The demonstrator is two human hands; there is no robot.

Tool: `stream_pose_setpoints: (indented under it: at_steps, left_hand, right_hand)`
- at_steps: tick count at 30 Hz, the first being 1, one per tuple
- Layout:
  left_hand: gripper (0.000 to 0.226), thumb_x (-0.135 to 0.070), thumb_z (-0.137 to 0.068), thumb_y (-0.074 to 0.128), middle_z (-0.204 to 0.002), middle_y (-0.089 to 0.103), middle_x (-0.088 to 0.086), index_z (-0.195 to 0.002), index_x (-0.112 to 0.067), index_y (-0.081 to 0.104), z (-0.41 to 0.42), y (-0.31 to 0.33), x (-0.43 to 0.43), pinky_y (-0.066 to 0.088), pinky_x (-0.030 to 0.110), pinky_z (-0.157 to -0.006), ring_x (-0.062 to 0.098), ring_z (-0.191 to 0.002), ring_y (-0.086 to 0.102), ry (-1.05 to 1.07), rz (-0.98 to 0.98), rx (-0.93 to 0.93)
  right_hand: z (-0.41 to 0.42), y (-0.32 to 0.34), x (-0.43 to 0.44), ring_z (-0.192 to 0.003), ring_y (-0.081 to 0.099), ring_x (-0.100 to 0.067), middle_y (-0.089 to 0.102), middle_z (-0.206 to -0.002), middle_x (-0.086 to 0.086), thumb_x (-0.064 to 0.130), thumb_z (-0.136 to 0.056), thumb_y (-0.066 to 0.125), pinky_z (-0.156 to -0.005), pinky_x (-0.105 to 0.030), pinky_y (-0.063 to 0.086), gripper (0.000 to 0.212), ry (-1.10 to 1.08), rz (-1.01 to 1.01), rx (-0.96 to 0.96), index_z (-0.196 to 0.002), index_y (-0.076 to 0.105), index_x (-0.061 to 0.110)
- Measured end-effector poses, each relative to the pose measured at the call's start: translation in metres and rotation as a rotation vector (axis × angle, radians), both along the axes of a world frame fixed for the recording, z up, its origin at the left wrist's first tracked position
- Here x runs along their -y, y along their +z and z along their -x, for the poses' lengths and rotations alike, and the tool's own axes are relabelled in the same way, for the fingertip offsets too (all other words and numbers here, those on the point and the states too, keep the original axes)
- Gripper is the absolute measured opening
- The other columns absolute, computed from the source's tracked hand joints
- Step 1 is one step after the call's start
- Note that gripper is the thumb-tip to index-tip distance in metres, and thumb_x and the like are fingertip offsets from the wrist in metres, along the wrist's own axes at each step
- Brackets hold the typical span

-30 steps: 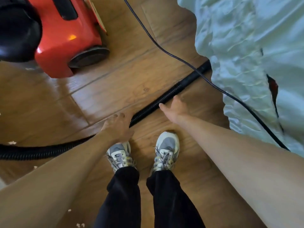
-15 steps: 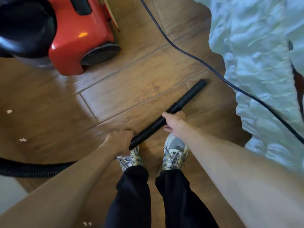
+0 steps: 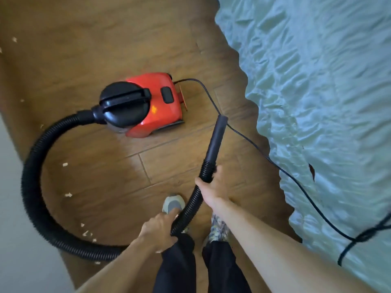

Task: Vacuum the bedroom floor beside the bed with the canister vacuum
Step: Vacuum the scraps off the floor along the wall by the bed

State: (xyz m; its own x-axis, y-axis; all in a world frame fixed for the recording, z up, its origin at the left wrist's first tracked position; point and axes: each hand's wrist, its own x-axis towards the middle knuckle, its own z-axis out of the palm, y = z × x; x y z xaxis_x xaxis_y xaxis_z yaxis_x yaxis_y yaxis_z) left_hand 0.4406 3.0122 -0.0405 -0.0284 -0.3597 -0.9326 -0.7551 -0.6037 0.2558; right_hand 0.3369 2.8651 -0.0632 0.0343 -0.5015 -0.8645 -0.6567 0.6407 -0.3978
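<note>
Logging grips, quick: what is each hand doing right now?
Left hand: grips the hose.
Right hand: grips the hose just below the nozzle.

- No word, brand, number or sign could be read anywhere.
- The red canister vacuum [image 3: 143,106] showed only an orange spot on its shell.
- A thin orange tag [image 3: 182,98] on its side stood edge-on, any print illegible.
</note>
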Motion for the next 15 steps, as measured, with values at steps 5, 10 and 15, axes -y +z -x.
stream_pose_setpoints:
  at_steps: [5, 10, 15]
  left_hand:
    - [0.072, -0.021, -0.079, 0.06, -0.105, 0.066, 0.001, -0.143, -0.029, 0.029, -0.031, 0.042, 0.021, 0.049, 0.034, -0.072, 0.027, -0.094, 0.064, 0.356, 0.14, -0.055]
    - [0.064, -0.01, -0.072, 0.068, -0.098, 0.065, -0.002, -0.13, -0.018, 0.042, -0.068, 0.074, 0.03, 0.051, 0.033, -0.078, 0.018, -0.087, 0.062, 0.665, 0.301, -0.162]
    - [0.058, -0.009, -0.067, 0.07, -0.09, 0.068, -0.003, -0.114, -0.035, 0.046, -0.085, 0.091, 0.018, 0.055, 0.038, -0.077, 0.014, -0.079, 0.061, 0.926, 0.398, -0.179]
  right_hand:
    - [-0.058, 0.061, 0.037, -0.082, 0.067, -0.024, 0.064, -0.094, -0.002, 0.023, -0.089, 0.066, -0.075, -0.042, 0.057, 0.035, 0.201, 0.196, 0.149, -0.11, 0.038, 0.032]
    - [-0.105, 0.105, 0.057, -0.083, 0.062, -0.004, 0.063, -0.096, 0.005, 0.011, -0.093, 0.059, -0.078, -0.029, 0.052, 0.046, 0.39, 0.26, 0.403, -0.113, 0.042, 0.049]
    - [-0.156, 0.137, 0.061, -0.104, 0.061, -0.014, 0.063, -0.116, -0.005, -0.002, -0.091, 0.058, -0.089, -0.02, 0.049, 0.053, 0.668, 0.191, 0.62, -0.131, 0.045, 0.03]
